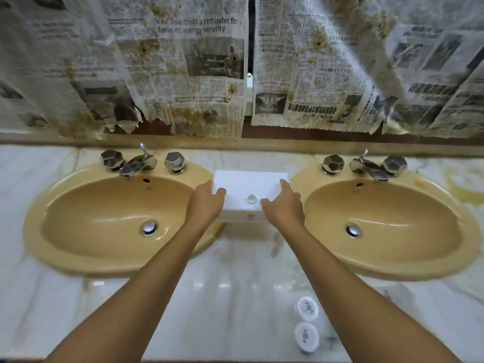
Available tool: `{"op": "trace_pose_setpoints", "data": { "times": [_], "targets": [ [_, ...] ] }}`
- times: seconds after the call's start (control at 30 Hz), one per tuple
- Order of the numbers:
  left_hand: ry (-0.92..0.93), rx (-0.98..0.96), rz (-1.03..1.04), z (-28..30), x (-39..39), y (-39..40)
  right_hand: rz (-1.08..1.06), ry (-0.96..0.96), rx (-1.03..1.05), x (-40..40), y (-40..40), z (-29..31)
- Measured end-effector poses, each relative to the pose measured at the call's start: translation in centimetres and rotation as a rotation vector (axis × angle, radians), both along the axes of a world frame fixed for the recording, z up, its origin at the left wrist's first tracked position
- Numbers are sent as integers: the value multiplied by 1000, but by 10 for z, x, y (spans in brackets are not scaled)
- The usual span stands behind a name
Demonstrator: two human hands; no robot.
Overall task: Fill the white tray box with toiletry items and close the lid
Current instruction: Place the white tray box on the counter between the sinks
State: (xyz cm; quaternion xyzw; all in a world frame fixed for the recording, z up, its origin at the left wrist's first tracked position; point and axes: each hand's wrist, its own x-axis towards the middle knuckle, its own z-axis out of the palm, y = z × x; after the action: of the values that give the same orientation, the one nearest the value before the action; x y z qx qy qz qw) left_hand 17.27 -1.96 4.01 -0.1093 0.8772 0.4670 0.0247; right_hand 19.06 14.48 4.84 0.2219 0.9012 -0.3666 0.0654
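The white tray box [248, 186] stands on the marble counter between two sinks, its lid down, with a small clear knob [251, 198] on top near the front. My left hand [208, 201] grips the box's left end, thumb lying on the lid. My right hand [284, 204] holds the right end, fingers along the side and thumb near the front edge. Two small round white toiletry items [306, 308] [306, 336] lie on the counter close to me, right of centre, by my right forearm.
Tan oval sinks sit left [78, 247] and right [408, 265] of the box, each with chrome taps [137, 163] [369, 169] behind. Stained newspaper [183, 61] covers the wall above the counter. Marble counter [230, 297] stretches toward me.
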Motion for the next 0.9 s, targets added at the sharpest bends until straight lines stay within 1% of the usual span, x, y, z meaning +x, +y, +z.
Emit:
{"op": "trace_pose_setpoints", "data": {
  "times": [0.13,0.27,0.33,0.57,0.7,0.9],
  "targets": [
    [-55,21,24,-5,64,-19,75,-54,-4,55,-6,-1],
    [-106,47,29,-10,111,-29,153,-126,15,96,-10,-7],
    [-132,12,39,-15,129,-34,173,-152,18,108,-12,-11],
    [-91,45,41,-38,159,-42,189,-205,18,134,-18,-29],
    [-132,-28,12,-46,172,-44,208,-218,64,142,-20,-36],
    [-94,15,-7,-58,173,-46,241,-240,105,145,-26,-45]
  ]
}}
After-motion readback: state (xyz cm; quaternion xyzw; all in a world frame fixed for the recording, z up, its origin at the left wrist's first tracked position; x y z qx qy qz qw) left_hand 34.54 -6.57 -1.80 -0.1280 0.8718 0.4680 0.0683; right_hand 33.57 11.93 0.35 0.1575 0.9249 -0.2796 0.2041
